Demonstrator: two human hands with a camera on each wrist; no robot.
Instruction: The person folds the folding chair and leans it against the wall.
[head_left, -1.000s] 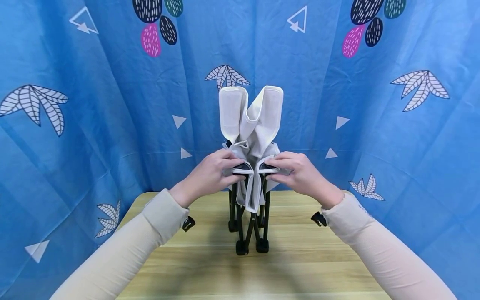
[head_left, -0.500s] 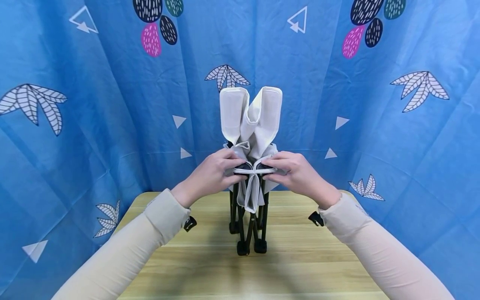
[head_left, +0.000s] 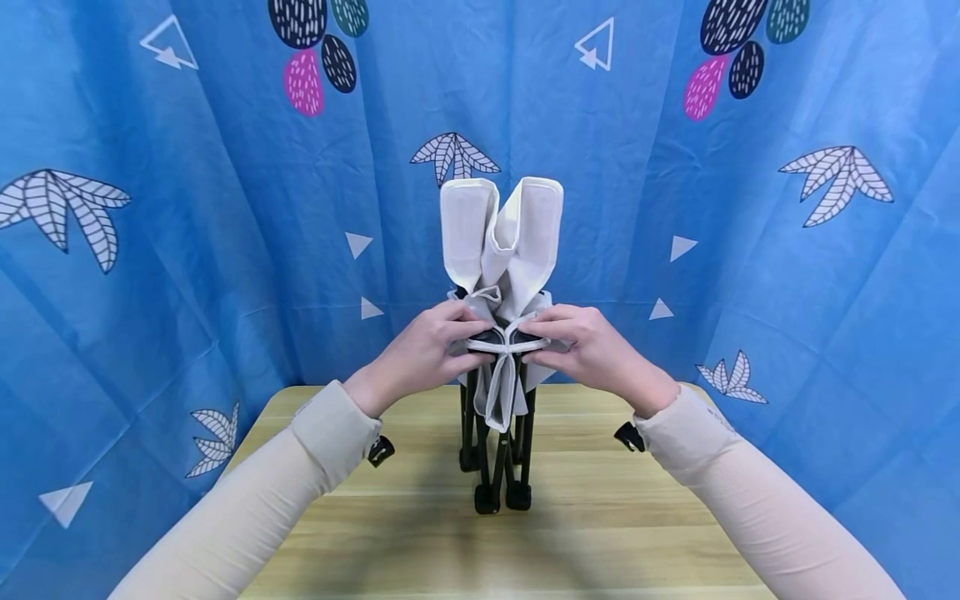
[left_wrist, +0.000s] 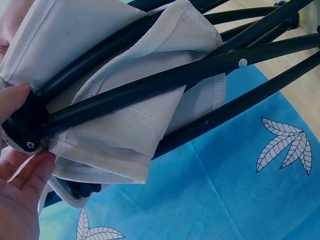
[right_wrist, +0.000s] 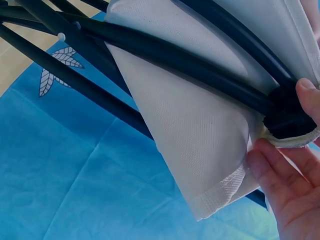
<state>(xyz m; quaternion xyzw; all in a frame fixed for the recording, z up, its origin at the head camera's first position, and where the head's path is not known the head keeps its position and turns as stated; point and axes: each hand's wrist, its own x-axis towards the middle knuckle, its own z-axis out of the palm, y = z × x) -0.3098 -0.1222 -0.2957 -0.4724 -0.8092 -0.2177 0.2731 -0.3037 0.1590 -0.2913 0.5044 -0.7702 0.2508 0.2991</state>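
A small folding chair point(head_left: 540, 229) with off-white fabric and black tube legs point(head_left: 501, 467) stands nearly folded on the table. My left hand point(head_left: 442, 343) grips its front left seat corner, thumb below and fingers above. On the other side my right hand point(head_left: 577, 343) holds the front right corner the same way. Between the hands the two corners meet, and a fold of fabric point(head_left: 501, 396) hangs beneath. Close up, the left wrist view shows a black corner joint point(left_wrist: 27, 127) between thumb and fingers. A matching corner joint point(right_wrist: 287, 117) appears in the right wrist view.
The chair's feet rest on a light wood table point(head_left: 360, 533). Behind and to both sides hangs a blue patterned curtain point(head_left: 405, 275). A black buckle point(head_left: 381, 451) shows at the left cuff, another black buckle point(head_left: 630, 437) at the right.
The two front corners have come together as my right hand moved slightly left. The right legs have shifted a little inward. Both hands keep their hold.
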